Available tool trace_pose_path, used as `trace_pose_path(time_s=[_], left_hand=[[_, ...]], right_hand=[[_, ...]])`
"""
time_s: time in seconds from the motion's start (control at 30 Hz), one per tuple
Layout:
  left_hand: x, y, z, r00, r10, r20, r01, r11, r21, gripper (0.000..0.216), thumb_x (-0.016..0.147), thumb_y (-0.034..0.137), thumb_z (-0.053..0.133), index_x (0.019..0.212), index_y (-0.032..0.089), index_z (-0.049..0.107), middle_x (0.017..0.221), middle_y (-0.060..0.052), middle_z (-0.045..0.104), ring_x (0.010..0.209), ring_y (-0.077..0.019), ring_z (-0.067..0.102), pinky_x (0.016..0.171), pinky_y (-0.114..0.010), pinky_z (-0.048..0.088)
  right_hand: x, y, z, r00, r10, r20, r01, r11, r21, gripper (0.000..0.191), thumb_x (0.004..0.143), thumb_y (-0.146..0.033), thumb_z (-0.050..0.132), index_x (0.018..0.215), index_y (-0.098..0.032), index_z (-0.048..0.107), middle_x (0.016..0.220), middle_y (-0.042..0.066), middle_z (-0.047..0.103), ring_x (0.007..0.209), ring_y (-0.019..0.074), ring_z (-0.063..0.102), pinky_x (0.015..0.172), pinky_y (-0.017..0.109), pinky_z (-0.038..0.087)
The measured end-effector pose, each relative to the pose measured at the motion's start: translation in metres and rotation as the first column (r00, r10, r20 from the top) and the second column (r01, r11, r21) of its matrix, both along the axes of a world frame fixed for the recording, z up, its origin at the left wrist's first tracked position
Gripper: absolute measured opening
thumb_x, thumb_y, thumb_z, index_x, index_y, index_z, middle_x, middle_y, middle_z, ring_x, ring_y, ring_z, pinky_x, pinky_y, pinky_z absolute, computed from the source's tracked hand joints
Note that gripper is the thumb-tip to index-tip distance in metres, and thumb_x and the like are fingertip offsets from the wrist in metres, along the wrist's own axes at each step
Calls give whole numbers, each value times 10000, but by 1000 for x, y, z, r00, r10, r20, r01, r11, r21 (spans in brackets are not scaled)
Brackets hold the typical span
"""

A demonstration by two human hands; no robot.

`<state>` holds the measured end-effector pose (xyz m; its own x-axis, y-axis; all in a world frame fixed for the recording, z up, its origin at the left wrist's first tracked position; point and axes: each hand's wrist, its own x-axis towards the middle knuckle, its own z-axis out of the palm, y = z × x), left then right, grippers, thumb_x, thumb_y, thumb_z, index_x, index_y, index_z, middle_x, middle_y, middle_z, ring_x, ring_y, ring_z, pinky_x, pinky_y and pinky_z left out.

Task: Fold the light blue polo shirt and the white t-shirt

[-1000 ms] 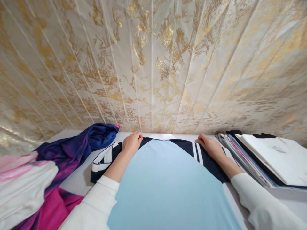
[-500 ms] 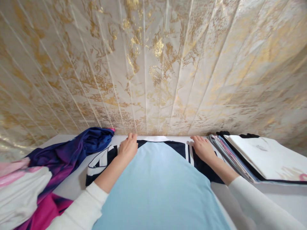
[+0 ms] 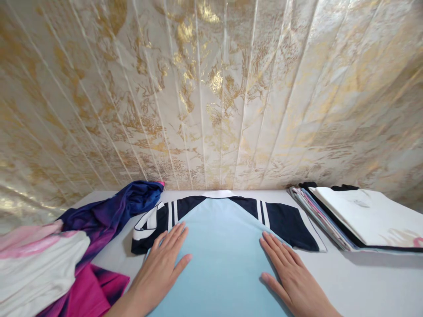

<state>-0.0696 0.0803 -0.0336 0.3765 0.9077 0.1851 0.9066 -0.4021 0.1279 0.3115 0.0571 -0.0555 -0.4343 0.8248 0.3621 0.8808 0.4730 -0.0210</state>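
A light blue shirt (image 3: 221, 259) with navy sleeves and white stripes lies spread on the white table, its collar end toward the wall. My left hand (image 3: 161, 264) rests flat on the shirt's left side just below the sleeve, fingers stretched out. On the opposite side, my right hand (image 3: 287, 273) lies open along the shirt's right edge below the other sleeve. The left sleeve (image 3: 148, 229) is bunched and partly turned over, while the right sleeve (image 3: 291, 224) lies flat. The lower part of the shirt runs out of view.
At the left is a loose heap of clothes, with a purple and blue garment (image 3: 115, 211) and a white and pink one (image 3: 39, 264). A stack of folded clothes (image 3: 366, 215) sits at the right. Behind the table (image 3: 370, 281) stands a gold-patterned wall covering (image 3: 211, 101).
Both hands have come down from the shoulder area by the collar toward me and now lie flat on the shirt's sides. Their fingers have straightened.
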Motion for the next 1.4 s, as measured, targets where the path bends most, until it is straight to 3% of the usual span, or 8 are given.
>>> trace_pose_path(time_s=[0.2, 0.33, 0.47, 0.53, 0.7, 1.03, 1.2, 1.4], left_hand=[[2, 0, 14, 1000, 24, 18, -21, 993, -113, 595, 961, 439, 425, 1504, 242, 283, 1554, -44, 258, 1428, -232, 276, 1161, -434, 275], [4, 11, 35, 998, 66, 17, -61, 978, -198, 644, 911, 345, 481, 1507, 209, 274, 1570, -57, 186, 1451, -206, 198, 1179, -395, 223], [15, 43, 49, 984, 170, -43, -176, 963, -204, 605, 933, 353, 417, 1490, 146, 306, 1559, -118, 235, 1446, -224, 214, 1169, -411, 222], [23, 60, 46, 979, 196, -54, -203, 960, -195, 594, 956, 371, 378, 1486, 113, 306, 1549, -143, 258, 1442, -236, 227, 1160, -419, 237], [32, 87, 25, 983, 164, -79, -171, 980, -98, 541, 985, 355, 330, 1478, 132, 332, 1553, -116, 261, 1445, -228, 226, 1154, -428, 235], [-39, 98, 27, 852, 488, -189, -499, 866, -12, 537, 959, 371, 424, 1422, 99, 412, 1475, -175, 420, 1371, -288, 364, 1068, -415, 294], [-70, 94, 48, 794, 568, -216, -568, 820, 70, 317, 860, 172, 530, 1156, 139, 637, 1162, -142, 657, 1105, -308, 560, 909, -435, 352], [-83, 95, 52, 768, 615, -180, -601, 789, 132, 241, 918, 193, 450, 1022, 183, 667, 1073, -104, 671, 1035, -286, 556, 863, -428, 323]], right_hand=[[6, 6, -7, 997, 54, 55, -60, 991, 117, 878, 873, -536, 538, 1533, -313, 4, 1479, 82, 404, 1265, 310, 519, 932, 476, 523], [-9, 26, 12, 990, 136, 48, -139, 987, 77, 841, 888, -543, 511, 1529, -313, 17, 1484, 107, 376, 1288, 313, 489, 930, 494, 523], [-79, 63, 50, 989, 136, -54, -145, 964, -221, 638, 935, -574, 403, 1482, -252, 345, 1511, 84, 354, 1398, 300, 328, 1121, 542, 315], [-123, 86, 62, 980, 152, -127, -188, 916, -355, 593, 959, -537, 381, 1447, -203, 422, 1499, 102, 390, 1397, 277, 343, 1124, 480, 328], [-189, 141, 56, 959, 172, -226, -238, 921, -308, 423, 958, -261, 425, 1356, -162, 528, 1449, 110, 489, 1354, 229, 420, 1093, 396, 348], [-182, 152, 41, 961, 145, -237, -209, 940, -271, 441, 942, -303, 438, 1368, -215, 512, 1520, 46, 397, 1353, 232, 381, 1078, 406, 307], [-182, 153, 41, 961, 160, -225, -220, 936, -274, 466, 945, -348, 447, 1389, -214, 493, 1529, 34, 382, 1371, 233, 355, 1097, 395, 287], [-182, 152, 40, 971, 173, -165, -213, 939, -269, 542, 954, -456, 430, 1433, -203, 436, 1560, 42, 313, 1414, 233, 286, 1126, 398, 250]])
